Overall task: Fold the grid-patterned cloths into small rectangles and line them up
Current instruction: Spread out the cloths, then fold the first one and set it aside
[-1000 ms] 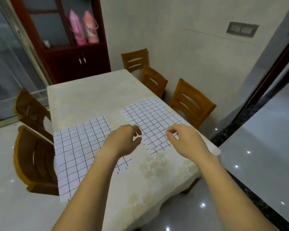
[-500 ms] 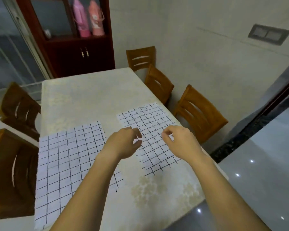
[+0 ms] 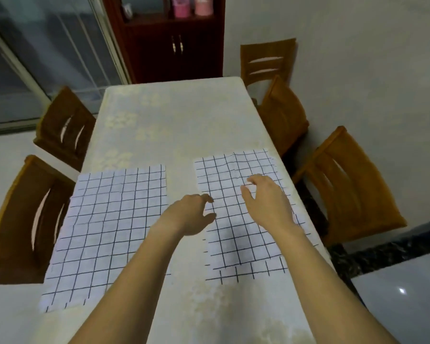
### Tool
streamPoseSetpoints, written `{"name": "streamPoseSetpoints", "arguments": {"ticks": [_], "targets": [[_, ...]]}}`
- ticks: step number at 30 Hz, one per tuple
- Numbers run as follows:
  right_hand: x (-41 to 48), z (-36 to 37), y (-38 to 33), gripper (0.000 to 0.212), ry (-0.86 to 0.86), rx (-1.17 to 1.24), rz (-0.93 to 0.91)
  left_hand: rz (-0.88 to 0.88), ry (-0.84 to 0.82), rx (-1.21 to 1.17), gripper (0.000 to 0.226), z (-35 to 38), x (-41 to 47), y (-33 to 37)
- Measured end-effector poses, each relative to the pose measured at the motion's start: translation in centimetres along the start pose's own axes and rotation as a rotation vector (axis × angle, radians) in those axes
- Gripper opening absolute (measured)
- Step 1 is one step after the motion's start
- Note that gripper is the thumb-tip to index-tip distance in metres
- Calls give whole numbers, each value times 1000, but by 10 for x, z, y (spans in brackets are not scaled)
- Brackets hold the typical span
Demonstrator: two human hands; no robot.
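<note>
Grid-patterned white cloth (image 3: 238,244) at right now sits under my left hand (image 3: 189,217) and right hand (image 3: 266,202), both loosely curled, empty: folding probably starts here.

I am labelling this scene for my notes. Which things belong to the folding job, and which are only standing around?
For the job: left cloth, right cloth, left hand, right hand, table.

Only standing around: wooden chairs, dark cabinet, pink bottles on its shelf.

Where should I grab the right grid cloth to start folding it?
Probably pinch the two near corners of the right cloth, coming in from your own side. It lies flat and spread out, and those corners are uncovered.
</note>
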State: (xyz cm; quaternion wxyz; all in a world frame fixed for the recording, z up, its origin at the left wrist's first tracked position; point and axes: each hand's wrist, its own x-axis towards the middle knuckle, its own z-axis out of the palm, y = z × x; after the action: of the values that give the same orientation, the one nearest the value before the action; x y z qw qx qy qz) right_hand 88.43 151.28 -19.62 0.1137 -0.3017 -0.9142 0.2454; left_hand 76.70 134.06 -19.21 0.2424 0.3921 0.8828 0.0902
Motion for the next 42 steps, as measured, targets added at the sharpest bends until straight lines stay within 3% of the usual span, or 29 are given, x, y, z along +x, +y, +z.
{"name": "streamPoseSetpoints", "arguments": {"ticks": [2, 7, 12, 18, 23, 27, 32, 37, 42], "targets": [[23, 22, 26, 53, -13, -28, 36, -20, -25, 28, 66, 21, 32, 5], [54, 91, 88, 83, -259, -167, 160, -98, -116, 146, 94, 89, 102, 4], [56, 136, 121, 102, -381, -187, 215, -217, -118, 83, 105, 132, 133, -1], [50, 164, 136, 104, -464, -260, 197, -357, -8, -150, 93, 153, 140, -21], [52, 171, 135, 101, -517, -316, 113, -434, 188, -511, 69, 149, 138, -38], [50, 170, 132, 110, -620, -371, 54, -456, 291, -653, 73, 147, 131, -49], [40, 166, 128, 122, -702, -365, -77, -617, 585, -940, 64, 144, 107, -67], [29, 158, 125, 127, -652, -416, -81, -612, 594, -1000, 51, 139, 77, -89], [6, 171, 87, 111, -480, -364, 22, -531, 512, -1107, 54, 139, 51, -101]]}}
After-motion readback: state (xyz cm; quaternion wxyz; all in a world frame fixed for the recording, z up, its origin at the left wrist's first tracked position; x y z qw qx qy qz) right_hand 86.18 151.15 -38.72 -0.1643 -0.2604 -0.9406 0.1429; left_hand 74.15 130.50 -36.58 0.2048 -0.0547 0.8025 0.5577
